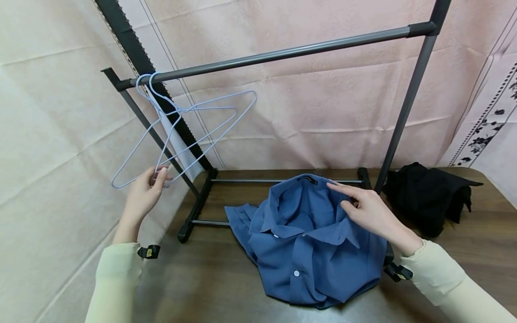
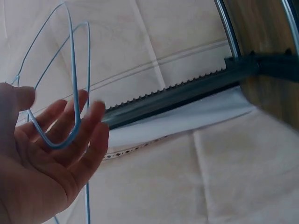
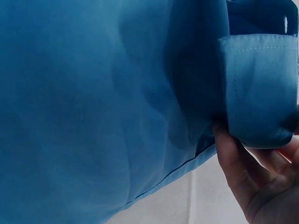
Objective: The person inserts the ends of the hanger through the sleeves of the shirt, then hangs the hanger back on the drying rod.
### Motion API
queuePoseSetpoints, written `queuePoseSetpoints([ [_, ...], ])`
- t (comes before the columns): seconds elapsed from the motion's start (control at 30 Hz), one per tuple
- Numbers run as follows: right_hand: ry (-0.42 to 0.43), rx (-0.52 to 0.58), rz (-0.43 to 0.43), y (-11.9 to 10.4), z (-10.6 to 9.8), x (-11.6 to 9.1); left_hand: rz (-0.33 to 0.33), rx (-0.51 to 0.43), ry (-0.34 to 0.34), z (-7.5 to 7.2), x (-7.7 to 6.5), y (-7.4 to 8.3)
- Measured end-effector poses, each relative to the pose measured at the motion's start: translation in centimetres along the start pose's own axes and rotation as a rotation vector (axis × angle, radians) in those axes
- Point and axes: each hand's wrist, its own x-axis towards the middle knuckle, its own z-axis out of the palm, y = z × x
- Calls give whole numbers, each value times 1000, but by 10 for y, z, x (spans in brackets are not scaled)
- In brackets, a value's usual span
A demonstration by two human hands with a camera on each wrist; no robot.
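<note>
Two light blue wire hangers hang side by side from the rail's left end. My left hand [image 1: 146,190] is at their lower left corner. In the left wrist view the rounded end of one hanger [image 2: 75,88] lies across the palm, with the fingers loosely bent behind it and the thumb apart. A blue button-up shirt [image 1: 303,251] stands bunched on the table, collar up and neck opening facing me. My right hand [image 1: 369,211] pinches it at the right side of the collar, index finger stretched along the edge. In the right wrist view the collar hides some fingertips.
A dark metal clothes rack stands on the wooden table [image 1: 194,287], its top rail [image 1: 282,54] crossing above the shirt. Behind the rack's right foot lies a crumpled black garment [image 1: 428,193]. Pale cloth [image 1: 323,103] covers the walls behind and at left.
</note>
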Motion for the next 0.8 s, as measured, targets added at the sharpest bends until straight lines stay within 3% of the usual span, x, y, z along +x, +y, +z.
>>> queuePoseSetpoints([
  [0.1, 2, 0, 5, 0, 0, -1, -7, -44, -33, 5, 3, 2],
  [0.33, 4, -5, -2, 2, 2, 0, -91, -283, -151, 16, 13, 9],
  [0.5, -3, -10, 4, 5, 5, 0, -139, -341, -226, 20, 16, 11],
  [0.6, -15, -9, 17, 7, 6, -1, -128, -357, -252, 22, 16, 11],
  [0.8, -20, -12, 24, 9, 6, 0, -73, -398, -225, 25, 19, 14],
])
